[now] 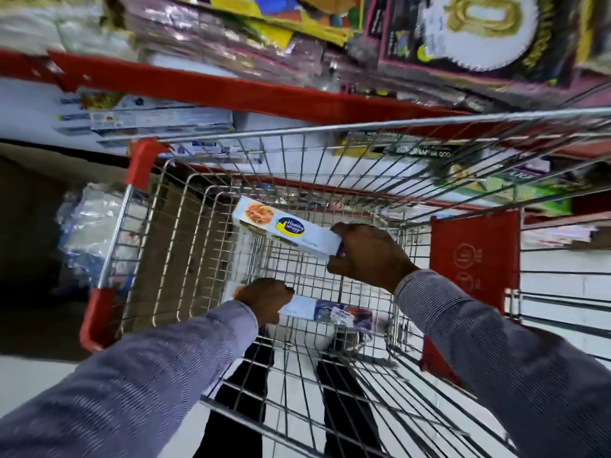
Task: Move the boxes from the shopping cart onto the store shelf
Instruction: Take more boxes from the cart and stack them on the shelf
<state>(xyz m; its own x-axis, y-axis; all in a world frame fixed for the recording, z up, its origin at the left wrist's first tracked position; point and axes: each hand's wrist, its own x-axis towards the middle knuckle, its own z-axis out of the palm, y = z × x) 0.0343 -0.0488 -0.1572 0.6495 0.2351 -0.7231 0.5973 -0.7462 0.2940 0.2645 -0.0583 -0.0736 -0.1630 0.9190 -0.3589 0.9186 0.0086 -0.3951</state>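
Note:
Both my arms reach down into a wire shopping cart (211, 226) with red corner guards. My right hand (367, 256) grips the right end of a long white box (281, 226) printed with a food picture and a blue oval logo; the box is tilted above the cart floor. My left hand (264, 300) is closed on the left end of a second long white box (330, 314) with a purple end, lying low in the cart. The store shelf (231, 90) with a red edge stands just beyond the cart, with similar white boxes (158, 122) stacked under it.
Colourful party packs (463, 38) crowd the upper shelf. A red child-seat flap (476, 256) stands at the cart's right. Plastic-wrapped goods (86, 233) sit on the floor left of the cart. Green and yellow boxes (512, 193) fill the lower right shelf.

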